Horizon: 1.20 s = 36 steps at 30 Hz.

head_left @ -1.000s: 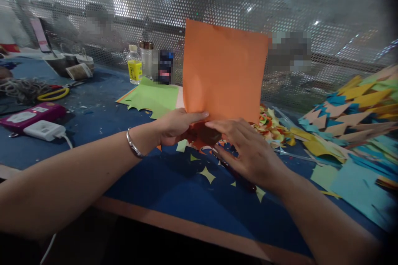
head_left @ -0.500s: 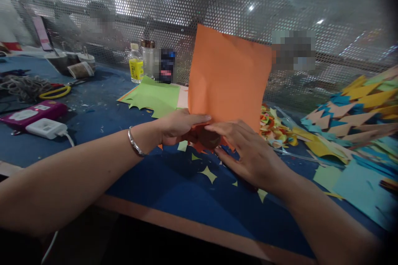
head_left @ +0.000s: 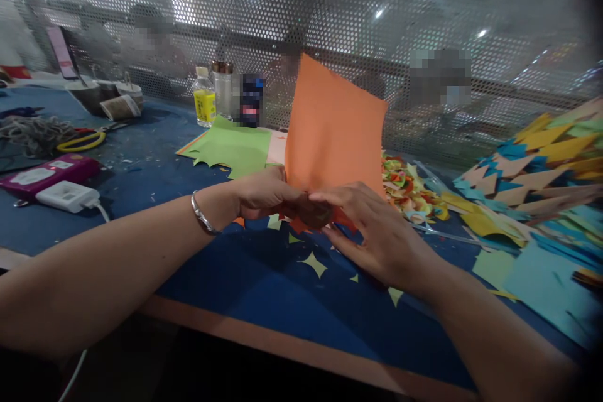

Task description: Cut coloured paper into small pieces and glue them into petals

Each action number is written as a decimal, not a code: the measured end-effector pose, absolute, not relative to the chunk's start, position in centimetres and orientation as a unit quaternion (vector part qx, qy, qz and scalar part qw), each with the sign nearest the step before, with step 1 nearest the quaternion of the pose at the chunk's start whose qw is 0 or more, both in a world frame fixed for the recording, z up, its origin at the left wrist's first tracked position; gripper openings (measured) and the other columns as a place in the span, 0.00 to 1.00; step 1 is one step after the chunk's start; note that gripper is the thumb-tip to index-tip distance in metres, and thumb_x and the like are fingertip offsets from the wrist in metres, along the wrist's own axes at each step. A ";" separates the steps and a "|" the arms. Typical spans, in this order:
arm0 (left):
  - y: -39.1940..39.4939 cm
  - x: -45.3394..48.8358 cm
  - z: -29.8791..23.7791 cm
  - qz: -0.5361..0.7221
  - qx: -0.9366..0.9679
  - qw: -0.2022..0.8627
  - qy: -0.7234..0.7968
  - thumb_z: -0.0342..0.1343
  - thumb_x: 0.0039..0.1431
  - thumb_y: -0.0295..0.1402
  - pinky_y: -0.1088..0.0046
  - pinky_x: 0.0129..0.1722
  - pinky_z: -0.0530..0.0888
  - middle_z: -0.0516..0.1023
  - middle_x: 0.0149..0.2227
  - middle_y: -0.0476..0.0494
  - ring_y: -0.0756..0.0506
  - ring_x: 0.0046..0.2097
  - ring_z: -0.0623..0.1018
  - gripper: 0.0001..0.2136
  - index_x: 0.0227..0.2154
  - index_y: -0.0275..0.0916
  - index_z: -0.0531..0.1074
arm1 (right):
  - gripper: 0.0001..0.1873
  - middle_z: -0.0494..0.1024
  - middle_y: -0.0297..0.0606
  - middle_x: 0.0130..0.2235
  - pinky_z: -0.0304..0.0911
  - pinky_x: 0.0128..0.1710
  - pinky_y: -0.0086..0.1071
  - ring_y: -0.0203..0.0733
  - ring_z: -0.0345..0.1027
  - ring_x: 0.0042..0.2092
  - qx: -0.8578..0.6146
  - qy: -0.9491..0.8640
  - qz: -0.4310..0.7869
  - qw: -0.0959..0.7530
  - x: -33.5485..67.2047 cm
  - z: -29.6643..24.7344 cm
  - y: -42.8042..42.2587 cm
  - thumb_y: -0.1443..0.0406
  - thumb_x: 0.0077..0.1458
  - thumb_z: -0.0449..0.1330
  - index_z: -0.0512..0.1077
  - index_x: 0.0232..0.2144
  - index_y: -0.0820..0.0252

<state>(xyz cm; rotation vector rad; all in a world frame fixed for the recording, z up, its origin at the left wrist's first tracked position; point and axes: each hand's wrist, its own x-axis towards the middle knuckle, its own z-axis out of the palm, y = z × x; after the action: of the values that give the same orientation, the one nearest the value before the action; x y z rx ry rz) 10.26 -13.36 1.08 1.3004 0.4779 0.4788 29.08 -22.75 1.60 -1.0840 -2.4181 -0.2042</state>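
An orange sheet of paper stands up at the middle of the view, its lower edge jagged. My left hand, with a silver bangle at the wrist, pinches the sheet's lower left part. Under the sheet's lower edge is a round brownish tool, which looks like a paper punch and is partly hidden. My right hand is closed around it, fingers on top and thumb below. Pale green star-shaped cut-outs lie on the blue table below the hands.
Green paper with a cut edge lies behind my left hand. Paper scraps are heaped behind my right hand, with stacked cut paper further right. A bottle, yellow-handled scissors and a white charger stand or lie leftward.
The orange sheet has tilted and turned, its upper right corner now lower and further left. My left thumb has moved slightly downward; my right hand stays nearly in place.
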 end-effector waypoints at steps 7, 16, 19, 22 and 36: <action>-13.6 10.6 1.4 0.304 0.560 0.728 0.253 0.64 0.40 0.20 0.66 0.36 0.76 0.81 0.32 0.38 0.44 0.32 0.80 0.11 0.31 0.31 0.78 | 0.20 0.74 0.45 0.50 0.64 0.50 0.46 0.50 0.68 0.51 -0.412 -0.864 -0.100 0.271 29.3 1.5 -22.6 0.67 0.60 0.57 0.63 0.54 0.56; -14.1 11.1 2.1 0.427 0.481 0.733 0.222 0.62 0.44 0.18 0.64 0.44 0.76 0.80 0.40 0.37 0.44 0.40 0.80 0.14 0.37 0.31 0.76 | 0.12 0.78 0.40 0.35 0.69 0.35 0.35 0.42 0.73 0.34 -0.559 -0.708 0.054 0.428 29.7 1.1 -22.2 0.56 0.57 0.62 0.73 0.39 0.59; -14.7 11.3 2.1 0.435 0.496 0.726 0.198 0.63 0.45 0.19 0.62 0.43 0.76 0.80 0.41 0.37 0.42 0.41 0.80 0.14 0.38 0.32 0.76 | 0.15 0.78 0.38 0.33 0.67 0.32 0.33 0.41 0.72 0.34 -0.563 -0.683 0.146 0.442 29.6 1.0 -22.0 0.53 0.57 0.60 0.74 0.36 0.58; -15.2 11.5 2.1 0.443 0.503 0.718 0.187 0.63 0.45 0.20 0.61 0.42 0.76 0.80 0.39 0.39 0.42 0.41 0.79 0.15 0.39 0.32 0.75 | 0.15 0.76 0.36 0.30 0.65 0.31 0.32 0.39 0.71 0.32 -0.553 -0.663 0.186 0.470 29.4 1.0 -22.0 0.52 0.57 0.60 0.74 0.33 0.58; -16.5 12.2 2.2 0.439 0.478 0.737 0.188 0.63 0.45 0.24 0.70 0.39 0.74 0.79 0.35 0.43 0.46 0.37 0.78 0.13 0.37 0.33 0.75 | 0.10 0.73 0.33 0.27 0.67 0.33 0.35 0.38 0.68 0.30 -0.491 -0.576 0.285 0.587 29.2 0.2 -21.6 0.58 0.54 0.65 0.72 0.30 0.58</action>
<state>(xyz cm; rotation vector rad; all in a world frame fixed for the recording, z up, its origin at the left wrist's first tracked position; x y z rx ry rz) 12.17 -16.48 2.18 1.0504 0.4137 0.9648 29.18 -21.64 0.16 -1.1446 -1.3431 0.6647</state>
